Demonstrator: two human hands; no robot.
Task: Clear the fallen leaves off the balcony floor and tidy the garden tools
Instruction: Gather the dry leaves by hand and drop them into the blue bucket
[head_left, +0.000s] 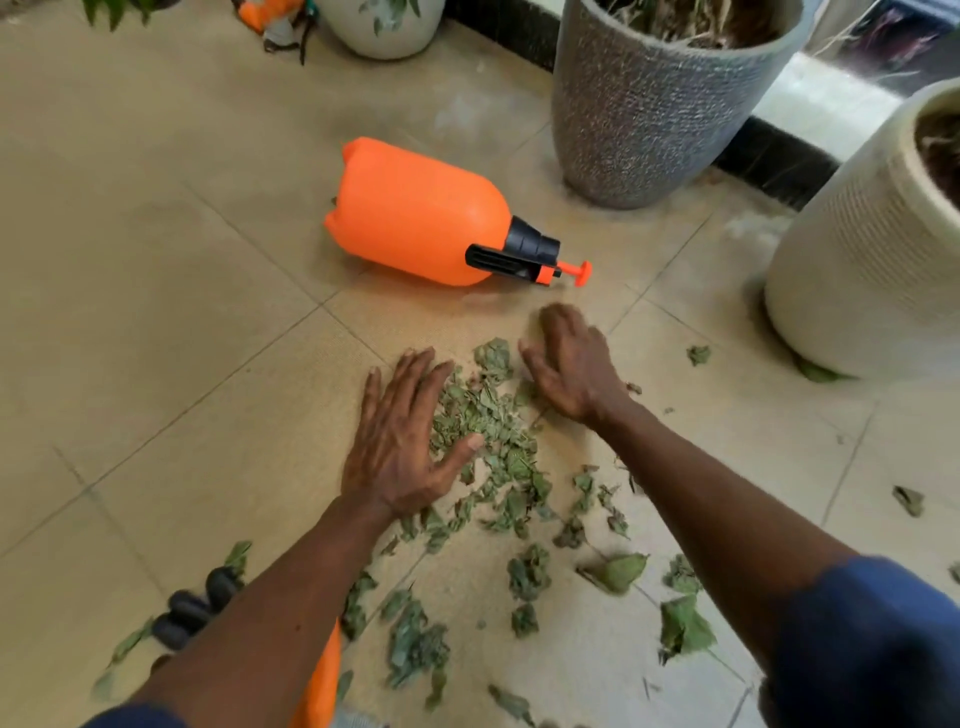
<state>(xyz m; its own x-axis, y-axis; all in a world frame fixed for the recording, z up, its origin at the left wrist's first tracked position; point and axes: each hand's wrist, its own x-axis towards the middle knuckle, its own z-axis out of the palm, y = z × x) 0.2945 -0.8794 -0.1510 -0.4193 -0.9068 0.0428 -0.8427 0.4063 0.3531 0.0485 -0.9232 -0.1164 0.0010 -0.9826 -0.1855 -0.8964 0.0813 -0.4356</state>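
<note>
- Lying nearest the camera, at the bottom of the frame, are two forearms in blue sleeves (872, 639); under the left forearm an orange object (322, 675) and some black rounded grips (189, 610) are showing, too hidden to name.
- Loose leaves (680, 626) are lying scattered over the tiled floor (156, 260) in the lower middle and lower right; a few more are sitting at the right edge.
- The left hand (405, 441) is lying flat with fingers spread, on the left edge of the leaf pile (493, 426) at centre frame, thumb resting on the leaves.
- The right hand (566, 364) is at the pile's upper right, blurred, fingers bent downward; I cannot tell whether it is gripping any leaves.
- An orange spray bottle (421, 213) is lying on its side above the hands, apart from the pile; more tools (275, 23) are sitting at the top left beside a white pot (384, 26).
- A grey pot (660, 104) is standing at upper right; a cream pot (872, 249) is at the right edge.
- The step in hand looks like gathering leaves into one heap; the tools are not yet tidied.
- The next move is probably calling for both hands to close in and scoop; the strays nearer the camera will need raking in first.
</note>
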